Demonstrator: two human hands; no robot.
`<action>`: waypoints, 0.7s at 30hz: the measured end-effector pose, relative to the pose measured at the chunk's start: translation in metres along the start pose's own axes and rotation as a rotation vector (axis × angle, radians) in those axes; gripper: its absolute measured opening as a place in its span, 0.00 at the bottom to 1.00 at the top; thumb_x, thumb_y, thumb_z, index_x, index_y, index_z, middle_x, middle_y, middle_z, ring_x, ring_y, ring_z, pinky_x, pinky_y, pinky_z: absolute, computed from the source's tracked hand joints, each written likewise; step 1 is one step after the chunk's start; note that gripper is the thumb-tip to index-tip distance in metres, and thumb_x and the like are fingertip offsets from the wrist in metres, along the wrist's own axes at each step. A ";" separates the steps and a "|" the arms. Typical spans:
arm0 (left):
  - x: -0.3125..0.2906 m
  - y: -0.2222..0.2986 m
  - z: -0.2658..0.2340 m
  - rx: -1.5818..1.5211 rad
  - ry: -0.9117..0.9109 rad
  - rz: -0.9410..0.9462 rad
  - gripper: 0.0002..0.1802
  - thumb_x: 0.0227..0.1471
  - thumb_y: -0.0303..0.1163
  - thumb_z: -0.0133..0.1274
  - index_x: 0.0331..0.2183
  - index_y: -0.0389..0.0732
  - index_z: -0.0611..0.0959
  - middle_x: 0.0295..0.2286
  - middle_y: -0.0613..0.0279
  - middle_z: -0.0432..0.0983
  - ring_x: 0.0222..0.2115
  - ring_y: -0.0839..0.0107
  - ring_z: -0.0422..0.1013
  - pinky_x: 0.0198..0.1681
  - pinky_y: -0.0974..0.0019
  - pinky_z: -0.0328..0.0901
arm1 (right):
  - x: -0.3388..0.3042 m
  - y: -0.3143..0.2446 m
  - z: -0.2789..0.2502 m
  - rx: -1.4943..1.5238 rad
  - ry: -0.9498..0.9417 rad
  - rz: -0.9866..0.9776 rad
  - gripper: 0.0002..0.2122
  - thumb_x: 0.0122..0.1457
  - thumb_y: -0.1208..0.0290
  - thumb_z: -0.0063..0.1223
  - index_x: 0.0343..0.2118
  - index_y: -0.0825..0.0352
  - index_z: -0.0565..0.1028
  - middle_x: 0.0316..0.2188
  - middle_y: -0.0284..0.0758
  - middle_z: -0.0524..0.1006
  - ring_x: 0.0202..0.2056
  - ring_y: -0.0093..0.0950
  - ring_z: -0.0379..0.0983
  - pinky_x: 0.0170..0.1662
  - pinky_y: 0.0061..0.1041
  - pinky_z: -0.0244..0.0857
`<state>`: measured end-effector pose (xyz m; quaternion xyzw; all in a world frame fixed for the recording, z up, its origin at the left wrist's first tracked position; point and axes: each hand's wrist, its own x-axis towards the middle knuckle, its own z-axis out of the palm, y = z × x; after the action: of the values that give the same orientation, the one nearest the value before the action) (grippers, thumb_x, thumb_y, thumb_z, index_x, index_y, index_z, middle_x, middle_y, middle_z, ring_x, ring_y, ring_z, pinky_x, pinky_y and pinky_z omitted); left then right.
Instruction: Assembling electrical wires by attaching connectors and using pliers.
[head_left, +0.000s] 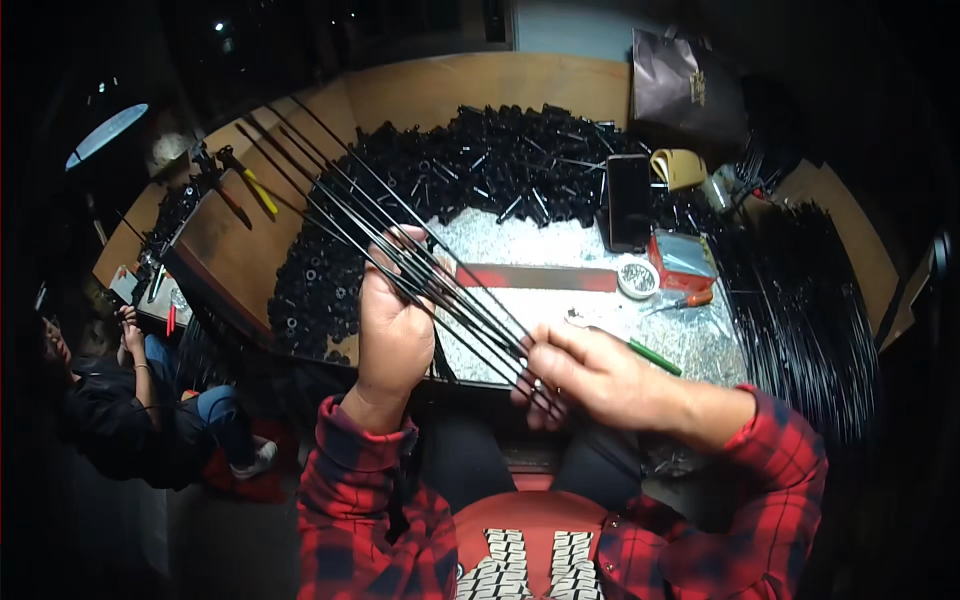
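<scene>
A loose bundle of long, thin black rods (350,215) slants across in front of me, from the upper left down to the middle. My left hand (396,325) holds the bundle near its middle, with the fingers curled against the rods. Around the lower ends of the same rods my right hand (592,375) is closed, thumb and fingers pressed together. The far ends fan slightly apart over the bench's left wall. Beneath the rods lies a pale, speckled work surface (530,235) with a flat red-edged bar (545,278) on it.
Small black parts (480,160) heap along the back and left. A phone (628,200), a red box (683,262), a round white dish (637,277) and a green pen (655,357) lie rightward. More rods (800,320) stand far right. Yellow-handled pliers (255,185) hang left; another person (140,400) sits beyond.
</scene>
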<state>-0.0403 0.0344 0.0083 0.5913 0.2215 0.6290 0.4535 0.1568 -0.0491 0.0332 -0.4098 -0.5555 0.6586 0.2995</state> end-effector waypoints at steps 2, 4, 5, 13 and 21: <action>0.003 0.004 -0.003 -0.009 -0.068 -0.036 0.16 0.53 0.22 0.51 0.45 0.36 0.70 0.28 0.65 0.72 0.29 0.77 0.70 0.35 0.74 0.65 | -0.012 0.004 0.009 -0.093 0.005 0.007 0.12 0.64 0.62 0.41 0.32 0.68 0.68 0.23 0.29 0.72 0.23 0.17 0.69 0.26 0.18 0.65; 0.001 0.009 -0.002 0.034 -0.080 -0.099 0.16 0.52 0.22 0.52 0.44 0.34 0.72 0.30 0.63 0.74 0.30 0.76 0.71 0.38 0.72 0.67 | -0.019 0.004 0.012 -0.132 -0.024 0.034 0.11 0.64 0.64 0.42 0.31 0.68 0.67 0.21 0.30 0.71 0.22 0.18 0.67 0.25 0.21 0.63; 0.002 0.015 -0.002 0.125 -0.144 -0.153 0.16 0.51 0.21 0.52 0.44 0.34 0.72 0.32 0.60 0.76 0.31 0.74 0.73 0.39 0.71 0.68 | -0.021 0.008 0.012 -0.217 -0.003 -0.020 0.10 0.64 0.65 0.42 0.37 0.68 0.66 0.22 0.29 0.70 0.21 0.16 0.66 0.24 0.18 0.61; 0.060 0.008 0.013 0.107 -0.343 -0.063 0.06 0.50 0.21 0.53 0.33 0.32 0.82 0.30 0.61 0.79 0.33 0.76 0.73 0.40 0.71 0.68 | -0.035 0.015 0.002 -0.169 0.094 -0.041 0.10 0.65 0.69 0.40 0.45 0.68 0.65 0.24 0.30 0.70 0.23 0.17 0.68 0.25 0.17 0.64; 0.084 -0.049 0.026 0.373 -0.533 0.406 0.12 0.46 0.20 0.56 0.36 0.35 0.83 0.41 0.52 0.77 0.48 0.60 0.70 0.55 0.60 0.60 | -0.006 0.092 -0.004 -0.294 0.269 -0.124 0.09 0.64 0.70 0.41 0.33 0.72 0.66 0.22 0.37 0.74 0.25 0.27 0.74 0.30 0.25 0.68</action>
<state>0.0090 0.1215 0.0198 0.8383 0.0850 0.4790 0.2460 0.1689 -0.0704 -0.0554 -0.4984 -0.6247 0.4901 0.3479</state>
